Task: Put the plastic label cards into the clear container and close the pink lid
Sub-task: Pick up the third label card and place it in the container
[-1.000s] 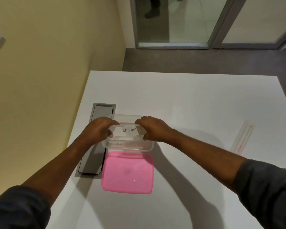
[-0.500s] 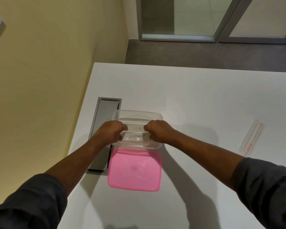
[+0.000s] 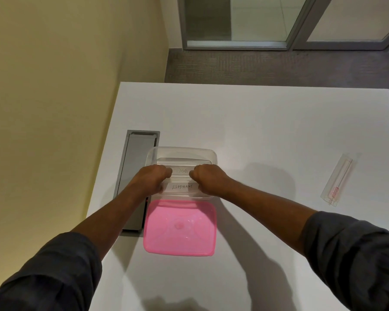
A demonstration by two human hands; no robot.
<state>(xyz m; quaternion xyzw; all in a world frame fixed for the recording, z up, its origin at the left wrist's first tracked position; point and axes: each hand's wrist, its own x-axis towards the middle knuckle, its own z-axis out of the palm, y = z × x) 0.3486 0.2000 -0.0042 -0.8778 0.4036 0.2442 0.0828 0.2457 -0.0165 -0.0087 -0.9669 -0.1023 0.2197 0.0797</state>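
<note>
As both fists curl over the open tub, the left hand and right hand each keep a pinching grip on one end of a card marked "DOG", its long axis running left to right between them, across the clear container. A second card, marked "ELEPHANT", lies parallel just nearer the person, already inside the tub. The pink lid rests on the white worktop directly on the near side of the container, touching or almost touching its near edge, and about equally close to either hand. Judged from this, once the card is let go, closing calls for lifting the lid forward and over the rim. A slim clear packet lies well apart to the right.
</note>
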